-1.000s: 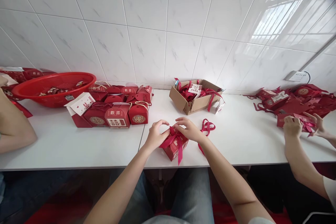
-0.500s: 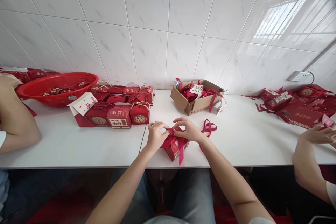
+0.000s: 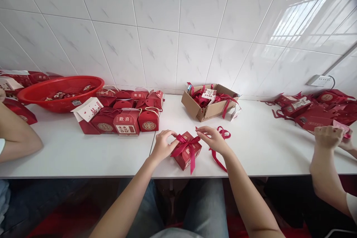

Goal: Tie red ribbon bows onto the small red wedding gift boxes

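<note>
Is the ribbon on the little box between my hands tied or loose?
Tied, it appears: the ribbon forms a bow atop the red box, with loops either side of its middle.

This looks like a shared workroom, with a long white table point(image 3: 267, 148) set against a far tiled wall point(image 3: 156, 0), red boxes point(image 3: 126, 123) massed at left beside a plastic basket point(image 3: 52, 106), a far cardboard carton point(image 3: 214, 112) of ribbons point(image 3: 226, 108), and other people's arms point(image 3: 324, 161) at left and right.
</note>
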A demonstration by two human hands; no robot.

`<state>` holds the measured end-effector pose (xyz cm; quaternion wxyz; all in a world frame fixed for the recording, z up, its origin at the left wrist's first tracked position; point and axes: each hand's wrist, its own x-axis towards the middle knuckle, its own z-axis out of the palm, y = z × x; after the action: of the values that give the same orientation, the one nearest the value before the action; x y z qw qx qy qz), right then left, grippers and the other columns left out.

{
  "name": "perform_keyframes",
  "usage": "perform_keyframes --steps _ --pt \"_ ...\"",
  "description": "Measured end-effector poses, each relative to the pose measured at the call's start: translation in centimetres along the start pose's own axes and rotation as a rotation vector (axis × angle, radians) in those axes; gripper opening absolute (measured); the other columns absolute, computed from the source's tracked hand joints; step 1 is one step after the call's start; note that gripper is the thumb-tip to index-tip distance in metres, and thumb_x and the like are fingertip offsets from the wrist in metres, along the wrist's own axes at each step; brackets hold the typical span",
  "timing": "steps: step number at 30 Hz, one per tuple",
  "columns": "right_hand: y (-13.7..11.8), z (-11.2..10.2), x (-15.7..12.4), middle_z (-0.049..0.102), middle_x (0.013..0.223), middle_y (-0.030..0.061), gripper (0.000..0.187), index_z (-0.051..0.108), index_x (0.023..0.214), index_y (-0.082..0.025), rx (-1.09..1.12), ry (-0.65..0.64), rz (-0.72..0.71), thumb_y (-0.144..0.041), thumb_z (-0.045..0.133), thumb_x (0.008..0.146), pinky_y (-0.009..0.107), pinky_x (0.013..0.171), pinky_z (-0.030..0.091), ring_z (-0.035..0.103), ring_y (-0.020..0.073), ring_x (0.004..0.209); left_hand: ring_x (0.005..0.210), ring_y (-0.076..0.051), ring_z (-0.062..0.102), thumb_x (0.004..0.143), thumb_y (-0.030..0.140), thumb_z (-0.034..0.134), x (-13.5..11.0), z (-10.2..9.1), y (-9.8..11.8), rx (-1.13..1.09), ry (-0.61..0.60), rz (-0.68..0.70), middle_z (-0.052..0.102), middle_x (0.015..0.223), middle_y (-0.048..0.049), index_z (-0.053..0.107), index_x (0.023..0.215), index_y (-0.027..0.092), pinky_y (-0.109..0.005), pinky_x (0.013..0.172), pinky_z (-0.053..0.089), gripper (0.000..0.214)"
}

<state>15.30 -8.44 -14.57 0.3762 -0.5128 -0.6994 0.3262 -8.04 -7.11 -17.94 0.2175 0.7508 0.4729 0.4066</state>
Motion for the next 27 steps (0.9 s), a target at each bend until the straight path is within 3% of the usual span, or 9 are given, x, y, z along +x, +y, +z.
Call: perform_keyframes --steps 5,9,11,14,18,20,22,27 --pt "0.5 -1.0 -1.5 0.065 0.117 0.0081 0.042 0.061 0.115 -0.021 -0.014 -0.111 0.017 -0.042 0.064 0.079 0.038 0.089 0.046 0.061 0.0218 0.102 0.109 -0.024 0.055 0.078 0.031 0.056 -0.3 -1.3 -0.5 -0.336 -0.213 -0.067 0.063 0.11 -0.0057 0.062 0.1 0.021 -0.035 0.096 0.039 0.025" --pt "1.2 -0.2 -1.3 0.068 0.086 0.0052 0.03 0.067 0.096 -0.018 -0.029 -0.068 0.034 -0.043 0.06 0.081 0.034 0.073 0.049 0.061 0.0174 0.076 0.099 -0.024 0.059 0.083 0.04 0.05 0.0 -1.3 0.6 -0.506 -0.287 -0.188 0.062 0.108 -0.0083 0.061 0.1 0.018 -0.035 0.086 0.045 0.03" --pt "1.6 0.3 -1.2 0.064 0.074 0.0029 0.028 0.065 0.083 -0.018 -0.017 -0.028 0.034 -0.045 0.059 0.082 0.031 0.064 0.047 0.055 0.0149 0.066 0.097 -0.023 0.059 0.081 0.045 0.057 0.2 -0.8 1.2 -0.479 -0.272 -0.214 0.062 0.104 -0.0077 0.061 0.095 0.018 -0.033 0.084 0.046 0.031" --pt "1.7 0.9 -1.3 0.062 0.074 0.0022 0.027 0.06 0.076 -0.018 0.03 0.027 0.006 -0.044 0.058 0.083 0.029 0.062 0.046 0.054 0.0138 0.066 0.095 -0.021 0.059 0.078 0.046 0.062 0.5 0.2 1.7 -0.452 -0.212 -0.208 0.063 0.097 -0.006 0.062 0.087 0.019 -0.031 0.084 0.046 0.029" --pt "0.9 1.2 -1.6 0.063 0.097 0.0056 0.023 0.059 0.098 -0.02 0.071 0.032 -0.111 -0.038 0.059 0.084 0.029 0.068 0.049 0.06 0.0152 0.079 0.085 -0.019 0.06 0.077 0.047 0.062 0.6 1.1 1.5 -0.465 -0.132 -0.277 0.063 0.089 -0.0049 0.062 0.086 0.017 -0.03 0.076 0.048 0.031" --pt "0.2 1.2 -1.6 0.06 0.108 0.0069 0.029 0.059 0.112 -0.023 0.003 -0.017 -0.224 -0.033 0.059 0.085 0.03 0.074 0.05 0.059 0.0161 0.086 0.086 -0.02 0.06 0.076 0.047 0.062 0.6 1.2 1.3 -0.428 -0.113 -0.265 0.063 0.089 -0.0049 0.062 0.085 0.017 -0.03 0.077 0.048 0.031" --pt "-0.5 1.1 -1.5 0.06 0.105 0.0065 0.029 0.061 0.116 -0.026 -0.098 -0.095 -0.318 -0.027 0.056 0.087 0.031 0.077 0.049 0.059 0.0157 0.086 0.087 -0.019 0.06 0.077 0.048 0.062 0.7 1.1 1.2 -0.381 -0.11 -0.234 0.062 0.089 -0.0047 0.062 0.083 0.017 -0.03 0.079 0.047 0.031" --pt "-0.9 1.3 -1.1 0.057 0.089 0.0046 0.037 0.067 0.114 -0.03 -0.372 -0.27 -0.345 -0.014 0.042 0.091 0.024 0.064 0.046 0.054 0.012 0.072 0.082 -0.018 0.059 0.079 0.048 0.059 1.1 1.0 0.7 -0.283 -0.115 -0.18 0.062 0.084 -0.0037 0.063 0.08 0.018 -0.031 0.077 0.046 0.03"
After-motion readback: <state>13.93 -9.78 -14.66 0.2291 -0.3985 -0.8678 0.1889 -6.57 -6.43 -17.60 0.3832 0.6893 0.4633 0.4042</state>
